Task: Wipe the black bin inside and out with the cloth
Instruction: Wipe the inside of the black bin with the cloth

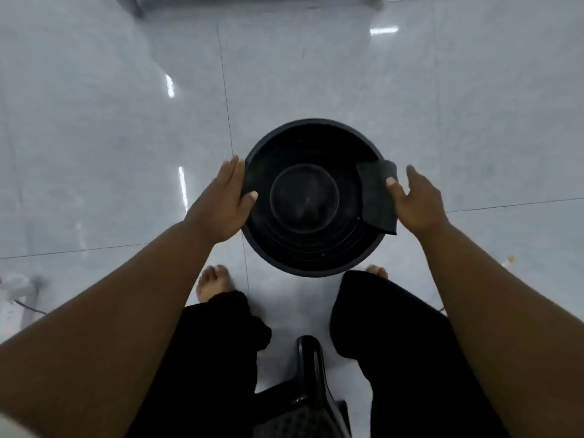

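Observation:
A round black bin (303, 257) stands upright on the pale tiled floor between my bare feet, its open mouth facing me. My left hand (226, 200) grips the bin's left rim, thumb inside and fingers on the outer wall. A dark folded cloth (377, 197) lies draped over the bin's right rim. My right hand (417, 202) holds that cloth, the thumb pressing it against the rim and the fingers spread on the outside. The bin's inside is empty; its circular bottom shows.
I sit on a black plastic chair (311, 368), its front edge visible between my knees in black trousers. A white power strip with a cable (12, 311) lies at the left edge. Grey glossy floor tiles (126, 137) spread all around the bin.

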The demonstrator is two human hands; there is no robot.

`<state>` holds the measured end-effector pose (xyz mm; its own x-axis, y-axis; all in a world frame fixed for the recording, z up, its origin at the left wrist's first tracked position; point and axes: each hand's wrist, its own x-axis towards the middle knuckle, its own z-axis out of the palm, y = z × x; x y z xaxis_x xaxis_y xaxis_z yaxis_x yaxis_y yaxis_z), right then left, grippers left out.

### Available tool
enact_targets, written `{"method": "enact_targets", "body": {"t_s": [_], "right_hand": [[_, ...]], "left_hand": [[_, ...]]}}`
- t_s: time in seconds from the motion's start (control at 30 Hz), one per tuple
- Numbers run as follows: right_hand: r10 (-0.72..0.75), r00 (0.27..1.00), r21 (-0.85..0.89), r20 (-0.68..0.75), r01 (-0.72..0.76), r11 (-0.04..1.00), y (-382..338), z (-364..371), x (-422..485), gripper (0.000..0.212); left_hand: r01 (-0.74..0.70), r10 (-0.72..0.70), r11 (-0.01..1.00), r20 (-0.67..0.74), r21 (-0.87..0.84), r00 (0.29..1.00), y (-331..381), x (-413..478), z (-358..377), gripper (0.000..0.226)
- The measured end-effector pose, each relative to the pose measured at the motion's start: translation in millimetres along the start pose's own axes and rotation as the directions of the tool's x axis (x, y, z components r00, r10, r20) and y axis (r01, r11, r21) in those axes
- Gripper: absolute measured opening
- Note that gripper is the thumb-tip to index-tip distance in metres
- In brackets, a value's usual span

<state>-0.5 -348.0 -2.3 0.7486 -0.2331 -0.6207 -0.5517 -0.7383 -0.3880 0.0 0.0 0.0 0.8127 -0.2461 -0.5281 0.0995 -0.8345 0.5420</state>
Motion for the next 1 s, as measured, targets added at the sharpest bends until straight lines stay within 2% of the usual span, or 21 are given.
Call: {"method": "enact_targets", "body": {"t_s": [0.03, 0.13, 0.23, 0.33, 0.43, 0.53, 0.6, 0.7, 0.77, 0.8, 0.87, 0.93, 1.0], "right_hand": [[0.016, 0.999, 0.094, -0.031, -0.013, 0.995, 7, 6, 7, 0.068], [0.018, 1.0, 0.398, 0.02, -0.025, 0.917, 21, 8, 23, 0.064], [-0.045, 0.992, 0.636, 0.114, -0.038, 0.771, 34, 9, 37, 0.082], [-0.118, 0.962, 0.69, 0.248, -0.089, 0.719, 46, 12, 53, 0.096], [-0.188, 0.935, 0.722, 0.301, -0.095, 0.685, 54, 17, 67, 0.099], [-0.2, 0.956, 0.744, 0.216, -0.028, 0.668, 49, 18, 64, 0.103], [-0.155, 0.981, 0.75, 0.12, 0.013, 0.662, 42, 18, 51, 0.091], [-0.056, 0.998, 0.732, -0.002, 0.04, 0.68, 34, 12, 25, 0.068], [-0.027, 0.998, 0.705, -0.052, 0.056, 0.707, 28, 7, 3, 0.037], [-0.022, 0.997, 0.678, -0.08, 0.07, 0.732, 26, 5, -7, 0.027], [-0.013, 0.992, 0.612, -0.127, 0.089, 0.786, 27, 2, -23, 0.027], [0.023, 0.986, 0.561, -0.168, 0.076, 0.825, 28, 1, -37, 0.027], [0.09, 0.979, 0.584, -0.185, 0.035, 0.811, 29, 1, -52, 0.032]], "left_hand": [[-0.022, 0.023, 1.0, -0.059, 0.015, 0.998, -8, 4, 11, 0.067], [-0.068, 0.078, 0.995, -0.163, 0.069, 0.984, -27, 10, 33, 0.07], [-0.121, 0.144, 0.987, -0.241, 0.107, 0.96, -42, 15, 50, 0.076], [-0.145, 0.164, 0.986, -0.315, 0.083, 0.935, -46, 21, 60, 0.081], [-0.171, 0.195, 0.98, -0.373, 0.097, 0.907, -48, 23, 62, 0.081], [-0.18, 0.219, 0.974, -0.386, 0.135, 0.896, -49, 21, 64, 0.079], [-0.158, 0.225, 0.969, -0.411, 0.192, 0.883, -49, 18, 65, 0.076], [-0.115, 0.294, 0.916, -0.45, 0.384, 0.843, -37, 7, 65, 0.067], [-0.175, 0.386, 0.867, -0.407, 0.466, 0.828, -16, -8, 70, 0.059], [-0.238, 0.427, 0.848, -0.344, 0.473, 0.837, -4, -18, 77, 0.058], [-0.349, 0.44, 0.822, -0.112, 0.45, 0.891, 19, -43, 98, 0.064], [-0.359, 0.358, 0.754, 0.114, 0.551, 0.927, 36, -61, 122, 0.062], [-0.337, 0.327, 0.668, 0.144, 0.663, 0.934, 44, -71, 139, 0.05]]}}
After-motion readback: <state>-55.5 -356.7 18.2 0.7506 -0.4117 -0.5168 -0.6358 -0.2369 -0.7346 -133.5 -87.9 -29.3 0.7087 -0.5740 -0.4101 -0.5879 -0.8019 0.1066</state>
